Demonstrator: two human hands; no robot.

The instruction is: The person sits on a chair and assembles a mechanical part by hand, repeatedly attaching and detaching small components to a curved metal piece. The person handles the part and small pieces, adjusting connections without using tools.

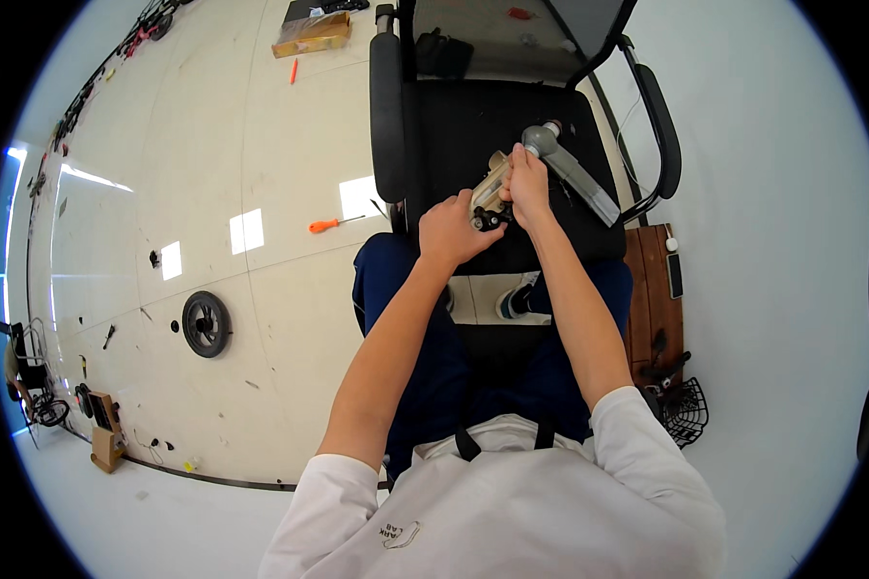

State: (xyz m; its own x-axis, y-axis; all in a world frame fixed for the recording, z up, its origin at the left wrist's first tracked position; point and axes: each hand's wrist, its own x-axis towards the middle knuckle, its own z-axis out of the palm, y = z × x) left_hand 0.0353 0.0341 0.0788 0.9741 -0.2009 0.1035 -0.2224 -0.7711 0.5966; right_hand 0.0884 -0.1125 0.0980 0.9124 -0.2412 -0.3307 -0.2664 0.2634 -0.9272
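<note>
Over the black seat of an office chair (444, 130), both my hands work on a beige, tube-like part (490, 189) with small dark round fittings (489, 221) at its near end. My left hand (450, 230) is closed around that near end, beside the fittings. Further up, my right hand (528, 186) is closed with its fingers at the upper end of the part; what exactly they pinch is hidden. Just beyond my right hand, a grey tool-like object with a rounded head (539, 141) and a long straight body (583, 183) lies slanted across the seat.
Armrests (388, 121) flank the seat. On the tiled floor to the left lie an orange-handled screwdriver (324, 226), a black-tyred wheel (206, 324) and an open cardboard box (312, 36). At right, a phone (675, 276) rests on a wooden board (645, 289), near a black wire basket (686, 413).
</note>
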